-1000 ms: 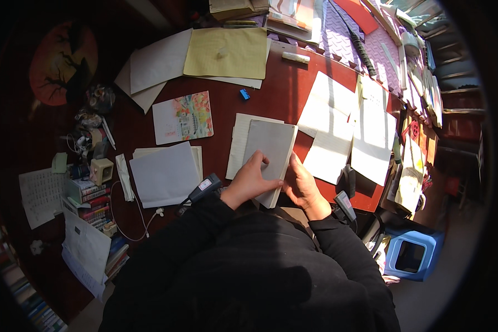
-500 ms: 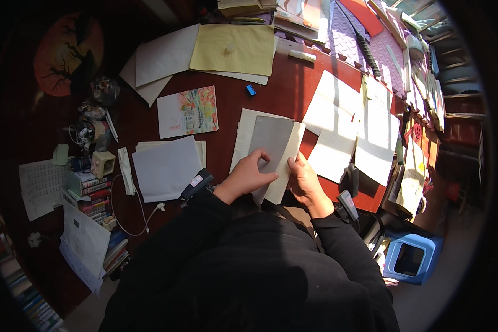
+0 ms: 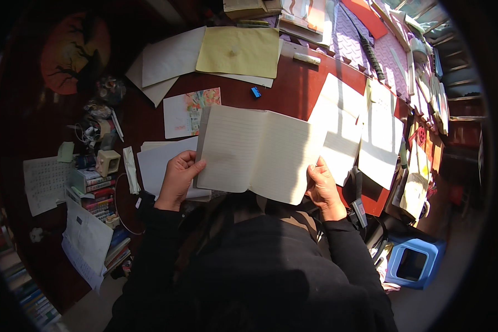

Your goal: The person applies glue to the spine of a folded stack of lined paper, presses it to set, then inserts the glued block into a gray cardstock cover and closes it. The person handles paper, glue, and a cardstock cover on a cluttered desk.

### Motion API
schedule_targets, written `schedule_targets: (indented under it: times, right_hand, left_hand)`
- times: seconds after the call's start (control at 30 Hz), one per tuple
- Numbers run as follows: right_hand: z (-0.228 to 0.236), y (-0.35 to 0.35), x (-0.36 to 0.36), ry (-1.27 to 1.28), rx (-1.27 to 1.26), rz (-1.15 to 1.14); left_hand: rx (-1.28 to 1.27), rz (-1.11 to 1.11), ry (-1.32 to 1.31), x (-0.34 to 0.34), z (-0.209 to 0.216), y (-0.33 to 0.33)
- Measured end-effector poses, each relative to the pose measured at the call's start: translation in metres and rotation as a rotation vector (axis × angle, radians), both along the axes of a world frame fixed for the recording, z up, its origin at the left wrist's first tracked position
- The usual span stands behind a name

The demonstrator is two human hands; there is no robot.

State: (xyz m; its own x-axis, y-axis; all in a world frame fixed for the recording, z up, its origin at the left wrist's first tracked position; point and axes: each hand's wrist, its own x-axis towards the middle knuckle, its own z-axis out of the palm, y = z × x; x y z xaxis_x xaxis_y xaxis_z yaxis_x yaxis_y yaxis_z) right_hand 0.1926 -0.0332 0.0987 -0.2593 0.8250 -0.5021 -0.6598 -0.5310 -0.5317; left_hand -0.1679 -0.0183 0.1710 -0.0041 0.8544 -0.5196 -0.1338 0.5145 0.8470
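A lined notebook (image 3: 257, 152) lies spread open in front of me above the dark red desk (image 3: 293, 91). My left hand (image 3: 178, 178) grips its left edge, thumb on the page. My right hand (image 3: 322, 187) holds the lower right corner. Both pages look blank apart from the ruled lines. Under the left hand lies a stack of white sheets (image 3: 157, 165). My black sleeves and torso fill the lower middle of the view.
A colourful card (image 3: 187, 112), a yellow envelope (image 3: 239, 51), white sheets (image 3: 365, 124) and a small blue eraser (image 3: 255, 92) lie on the desk. Books (image 3: 97, 191) and clutter stand at the left. A blue stool (image 3: 412, 262) sits at lower right.
The notebook was closed and held at its cover; now it is spread open, with my hands moved apart to its left and right edges.
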Motion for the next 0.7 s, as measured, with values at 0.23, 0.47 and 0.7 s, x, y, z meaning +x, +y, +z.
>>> schedule_targets:
  times: [0.23, 0.47, 0.7]
  right_hand:
    - [0.015, -0.011, 0.014, 0.074, 0.109, 0.003]
    - [0.015, -0.011, 0.019, 0.158, 0.094, -0.021]
    - [0.014, 0.001, 0.017, 0.247, 0.089, -0.034]
  left_hand:
    - [0.004, 0.001, -0.126, -0.004, 0.016, -0.025]
    - [0.091, -0.086, -0.323, 0.006, 0.029, -0.024]
    - [0.056, 0.12, -0.359, 0.007, 0.032, -0.002]
